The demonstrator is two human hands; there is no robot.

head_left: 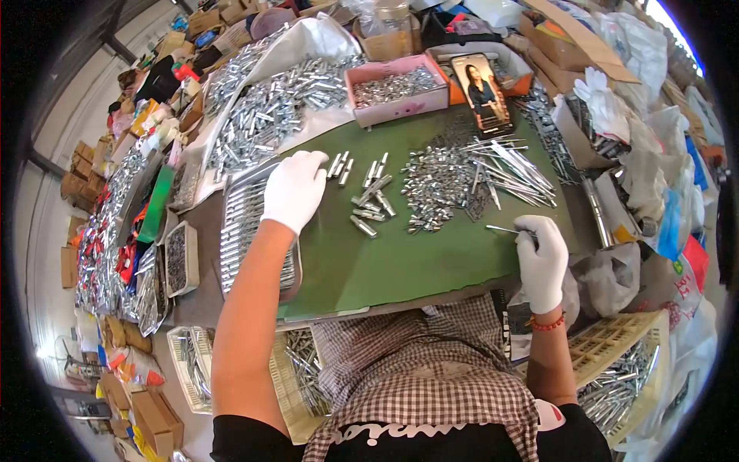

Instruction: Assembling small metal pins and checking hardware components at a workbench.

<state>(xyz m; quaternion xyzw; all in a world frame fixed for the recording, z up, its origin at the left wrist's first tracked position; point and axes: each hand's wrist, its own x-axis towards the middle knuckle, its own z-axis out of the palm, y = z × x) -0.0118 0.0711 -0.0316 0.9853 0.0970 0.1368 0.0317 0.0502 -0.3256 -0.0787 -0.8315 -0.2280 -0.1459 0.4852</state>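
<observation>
My left hand (295, 192), in a white glove, is over the right edge of a tray (296, 286) filled with rows of metal tubes (240, 223). Its fingers are bent together, hiding whatever they may hold. Just right of its fingertips, several short metal tubes (344, 171) lie on the green mat (369, 269). My right hand (542, 262), also gloved, is closed on a thin metal rod (502, 229) pointing left above the mat. Loose tubes (375, 189), a pile of small metal pieces (439, 185) and long thin rods (519, 173) lie between the hands.
A pink box (400, 108) of small metal parts and a propped phone (483, 94) stand at the back. A large heap of metal tubes (262, 115) covers the far left. A narrow container (182, 258) sits left of the tray. Crates (616, 346) flank my lap below the table.
</observation>
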